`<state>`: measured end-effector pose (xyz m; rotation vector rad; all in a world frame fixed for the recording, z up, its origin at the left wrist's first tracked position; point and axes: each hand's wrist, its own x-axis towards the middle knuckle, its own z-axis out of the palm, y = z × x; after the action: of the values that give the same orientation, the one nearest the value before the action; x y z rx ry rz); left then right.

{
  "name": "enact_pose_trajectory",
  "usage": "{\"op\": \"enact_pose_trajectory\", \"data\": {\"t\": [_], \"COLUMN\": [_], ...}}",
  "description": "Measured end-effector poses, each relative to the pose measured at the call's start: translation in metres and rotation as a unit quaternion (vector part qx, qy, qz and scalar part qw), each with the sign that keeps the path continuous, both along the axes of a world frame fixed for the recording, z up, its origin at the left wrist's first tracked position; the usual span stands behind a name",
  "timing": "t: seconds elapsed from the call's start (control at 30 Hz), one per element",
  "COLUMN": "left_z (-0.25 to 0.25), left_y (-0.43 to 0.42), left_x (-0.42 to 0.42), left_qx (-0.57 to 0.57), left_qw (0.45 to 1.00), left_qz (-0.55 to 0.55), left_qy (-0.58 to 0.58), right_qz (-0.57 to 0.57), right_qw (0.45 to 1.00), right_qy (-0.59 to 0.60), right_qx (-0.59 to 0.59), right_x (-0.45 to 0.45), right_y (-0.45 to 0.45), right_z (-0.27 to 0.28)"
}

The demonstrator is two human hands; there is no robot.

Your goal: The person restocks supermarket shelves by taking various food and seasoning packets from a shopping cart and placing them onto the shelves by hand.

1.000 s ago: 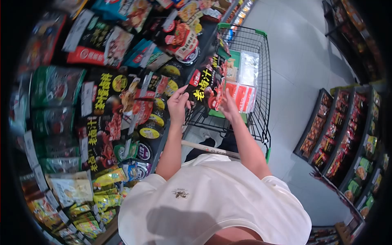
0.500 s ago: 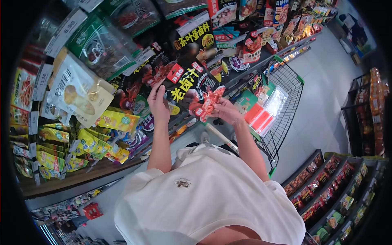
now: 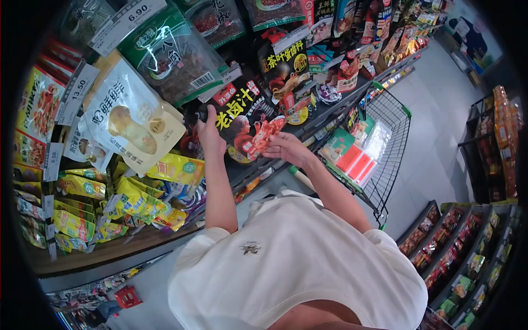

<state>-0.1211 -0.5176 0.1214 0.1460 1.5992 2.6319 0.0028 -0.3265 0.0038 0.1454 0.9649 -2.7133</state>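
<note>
A black seasoning packet (image 3: 237, 103) with large yellow characters and a red picture of food is held up in front of the shelf. My left hand (image 3: 211, 136) is closed at its left edge, thumb up; the fingers behind are hidden. At the lower right corner, my right hand (image 3: 288, 149) pinches the packet between thumb and fingers. Just beyond it on the shelf are a black tea-egg seasoning packet (image 3: 283, 61) and a green-edged bag of star anise (image 3: 170, 58).
A wire shopping cart (image 3: 397, 118) with several packages stands to the right. White-and-tan pouches (image 3: 140, 118) and yellow packets (image 3: 137, 198) fill the shelf at left. A tiered display rack (image 3: 456, 242) is at lower right. A red basket (image 3: 128, 297) shows at lower left.
The view has shifted nearer the shelf. The packet has moved left and toward the shelf with both hands. My left hand's fingers, stretched along the edge before, are now closed at it.
</note>
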Motion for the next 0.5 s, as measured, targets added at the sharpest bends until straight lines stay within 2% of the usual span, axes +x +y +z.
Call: {"op": "enact_pose_trajectory", "data": {"t": [0.17, 0.27, 0.37, 0.4, 0.5], "left_z": [0.003, -0.004, -0.002, 0.010, 0.005], "left_y": [-0.006, -0.008, -0.004, 0.001, 0.000], "left_x": [-0.014, -0.030, -0.042, -0.035, -0.039], "left_qx": [0.032, 0.084, 0.038, 0.050, 0.059], "left_qw": [0.999, 0.993, 0.999, 0.998, 0.998], "left_qz": [-0.020, -0.075, -0.029, -0.035, -0.021], "left_qy": [-0.029, 0.023, 0.017, 0.001, -0.012], "right_qz": [-0.016, -0.020, -0.022, -0.022, -0.023], "right_qw": [1.000, 1.000, 0.999, 0.999, 1.000], "right_qy": [0.008, 0.006, 0.010, 0.007, -0.007], "right_qx": [0.007, -0.009, -0.028, -0.023, -0.011], "right_x": [-0.007, -0.013, -0.023, -0.024, -0.027], "right_y": [-0.001, 0.001, 0.002, 0.002, 0.000], "right_z": [0.015, 0.013, 0.010, 0.014, 0.022]}}
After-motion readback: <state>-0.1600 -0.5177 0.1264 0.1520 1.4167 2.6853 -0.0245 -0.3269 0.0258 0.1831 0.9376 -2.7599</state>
